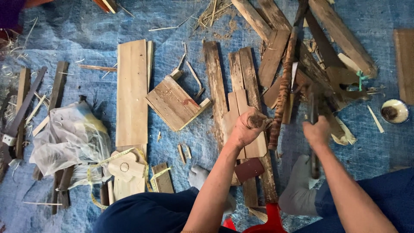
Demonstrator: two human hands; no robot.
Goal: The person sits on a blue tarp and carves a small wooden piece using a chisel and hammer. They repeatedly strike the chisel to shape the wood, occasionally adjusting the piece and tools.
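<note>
Seated on blue tarp (64,39), feet in grey socks. Left hand (246,126) fisted around a small dark piece, held over a pale shaped board (254,144). Right hand (316,131) gripped on the handle of a blurred dark tool (313,108), apparently mid-stroke. Long mottled stick (283,90) lying between the hands.

Progress, judged: early to middle. Pale cut shapes and yellow tape measure (125,155) lying at left, so some marking and cutting done. Many rough planks (215,90) uncut. No assembled item visible. Small bowl (394,111) well apart at right.
</note>
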